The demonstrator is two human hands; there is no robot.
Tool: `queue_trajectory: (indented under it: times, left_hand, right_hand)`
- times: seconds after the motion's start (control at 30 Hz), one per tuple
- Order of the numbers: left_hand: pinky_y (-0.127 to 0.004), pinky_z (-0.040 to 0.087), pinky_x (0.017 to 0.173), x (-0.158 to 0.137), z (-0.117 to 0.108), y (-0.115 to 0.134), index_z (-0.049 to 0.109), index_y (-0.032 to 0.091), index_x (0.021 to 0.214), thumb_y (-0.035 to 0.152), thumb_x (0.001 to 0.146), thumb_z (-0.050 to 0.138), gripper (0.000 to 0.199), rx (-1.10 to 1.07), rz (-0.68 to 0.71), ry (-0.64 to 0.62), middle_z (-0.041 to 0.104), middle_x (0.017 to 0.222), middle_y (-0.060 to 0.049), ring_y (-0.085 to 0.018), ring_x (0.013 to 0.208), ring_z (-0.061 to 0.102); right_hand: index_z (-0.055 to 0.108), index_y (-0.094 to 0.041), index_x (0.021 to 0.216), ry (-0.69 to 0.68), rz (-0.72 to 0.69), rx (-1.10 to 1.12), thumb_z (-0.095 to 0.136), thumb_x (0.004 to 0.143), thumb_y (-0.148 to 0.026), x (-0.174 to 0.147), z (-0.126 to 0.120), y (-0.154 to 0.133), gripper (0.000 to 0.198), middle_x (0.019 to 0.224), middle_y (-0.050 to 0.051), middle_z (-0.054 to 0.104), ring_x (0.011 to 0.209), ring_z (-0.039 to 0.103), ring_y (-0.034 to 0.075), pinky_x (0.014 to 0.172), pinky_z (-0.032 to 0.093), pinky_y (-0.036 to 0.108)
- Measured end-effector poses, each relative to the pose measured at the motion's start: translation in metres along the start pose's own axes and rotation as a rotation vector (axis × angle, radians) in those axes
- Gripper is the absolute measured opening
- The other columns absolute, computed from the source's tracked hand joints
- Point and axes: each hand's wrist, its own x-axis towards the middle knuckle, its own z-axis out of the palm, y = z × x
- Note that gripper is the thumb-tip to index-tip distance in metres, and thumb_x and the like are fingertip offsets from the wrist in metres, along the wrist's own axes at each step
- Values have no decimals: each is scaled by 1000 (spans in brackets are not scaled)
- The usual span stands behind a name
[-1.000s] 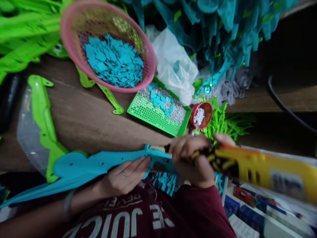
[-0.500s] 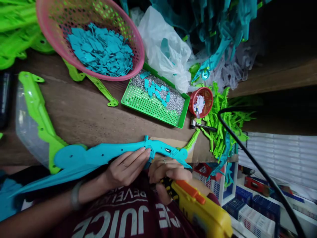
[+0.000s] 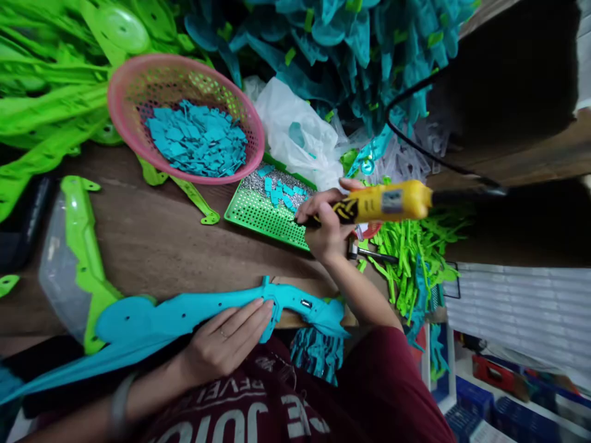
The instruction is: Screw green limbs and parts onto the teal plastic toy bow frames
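Observation:
My left hand (image 3: 231, 341) lies with straight fingers across the long blue plastic toy weapon body (image 3: 194, 307) at the table's front edge; its thumb is hidden. A bright green plastic limb (image 3: 90, 264) joins the left end of that body. My right hand (image 3: 325, 224) is closed round a yellow and black electric screwdriver (image 3: 388, 203), with its tip end toward the left. It is over the right part of a green perforated tray (image 3: 258, 215), which holds small silver screws (image 3: 253, 180) and several small blue plastic pieces (image 3: 277, 189).
A pink basket (image 3: 124, 117) full of blue pieces stands behind the tray. A hammer (image 3: 369, 252) lies to the right, beside a heap of green parts (image 3: 415, 252). Blue parts (image 3: 360, 43) are piled at the back. A black cable (image 3: 429, 157) hangs from the screwdriver.
My right hand has swung the screwdriver from near my chest, beside the toy weapon body, up and forward to the tray. My left hand has stayed on the body. The view has shifted slightly.

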Motion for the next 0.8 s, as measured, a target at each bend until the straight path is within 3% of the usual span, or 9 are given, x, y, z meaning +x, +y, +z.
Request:
queue_trajectory:
  times: [0.1, 0.4, 0.53, 0.6, 0.67, 0.8]
  left_hand:
    - [-33, 45, 101, 1, -2, 0, 66, 13, 125, 17, 100, 48, 31, 9, -8, -16, 65, 135, -8, -21, 124, 61]
    - [-33, 44, 98, 2, -1, -1, 67, 13, 122, 16, 102, 46, 30, -21, -23, -71, 68, 130, -6, -19, 123, 60]
    - [-36, 41, 101, 13, -25, -1, 68, 14, 121, 29, 101, 52, 29, -129, -72, -138, 69, 128, -7, -23, 121, 60]
    - [-38, 42, 100, 30, -42, -11, 67, 16, 121, 35, 100, 53, 31, -196, -81, -179, 69, 129, -7, -24, 119, 61]
    - [-37, 45, 95, 59, -49, -30, 67, 18, 119, 26, 101, 50, 26, -170, -39, -183, 71, 121, -5, -21, 110, 64]
    - [-34, 47, 68, 153, -23, -95, 71, 12, 97, 16, 104, 32, 40, 34, 152, -245, 73, 96, -8, -21, 81, 66]
  right_hand:
    - [38, -28, 121, 170, -50, 128, 54, 86, -48, 24, 15, 20, 43, 61, -11, 40, 41, 44, 10, 44, 45, 26]
    - [33, -28, 114, 88, -57, 129, 53, 89, -52, 17, 20, 34, 40, 63, -11, 41, 42, 46, 9, 44, 45, 25]
    - [32, -29, 113, 114, -107, 163, 56, 89, -47, 23, 18, 23, 38, 63, -11, 44, 42, 49, 9, 44, 45, 25]
    - [33, -30, 116, 155, -146, 203, 56, 88, -44, 25, 11, 7, 38, 63, -11, 45, 43, 50, 10, 43, 45, 25]
    - [35, -31, 119, 213, -182, 234, 56, 88, -42, 25, 0, -13, 39, 62, -10, 44, 43, 50, 10, 43, 46, 26]
    - [37, -32, 119, 278, -237, 260, 55, 88, -37, 17, -21, -49, 37, 60, -10, 44, 41, 47, 10, 44, 46, 27]
